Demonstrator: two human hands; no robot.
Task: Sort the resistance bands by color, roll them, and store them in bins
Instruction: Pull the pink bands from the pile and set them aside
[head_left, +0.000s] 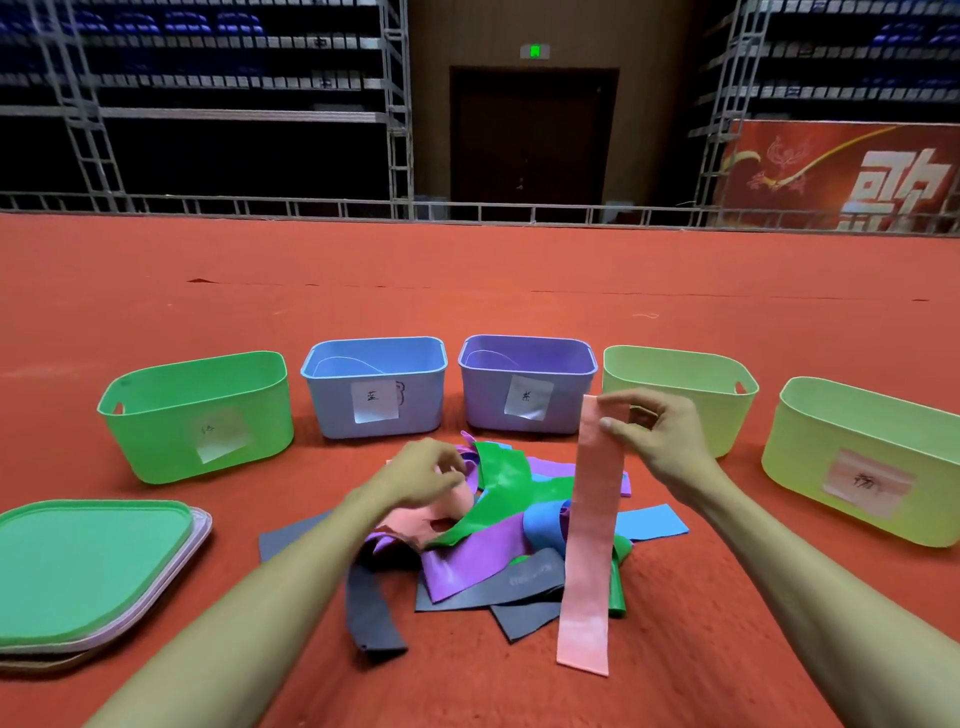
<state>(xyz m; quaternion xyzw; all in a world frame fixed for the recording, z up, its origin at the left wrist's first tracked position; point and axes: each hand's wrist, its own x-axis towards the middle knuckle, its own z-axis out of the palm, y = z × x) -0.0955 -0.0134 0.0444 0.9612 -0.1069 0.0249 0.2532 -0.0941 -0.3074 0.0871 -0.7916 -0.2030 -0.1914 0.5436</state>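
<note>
Pinching a pink band (589, 545), our right hand (660, 441) dangles it over the pile (483, 551); what our left hand (421, 475) holds we cannot tell.

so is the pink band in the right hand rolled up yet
Not rolled: the pink band hangs flat and straight from the right hand, which pinches its top end.

Open bins wall the band pile (467, 556) from 10 to 3 o'clock: green bin (171, 452), blue bin (332, 410), purple bin (483, 400), yellow-green bin (675, 379), pale-green bin (810, 467), with narrow gaps of floor (305, 452) between. Stacked lids (88, 566) lie at 8 o'clock. Floor at 6 o'clock lies open. A pink band (592, 519) hanging from the right hand (660, 441) screens the pile's 3 o'clock side.
</note>
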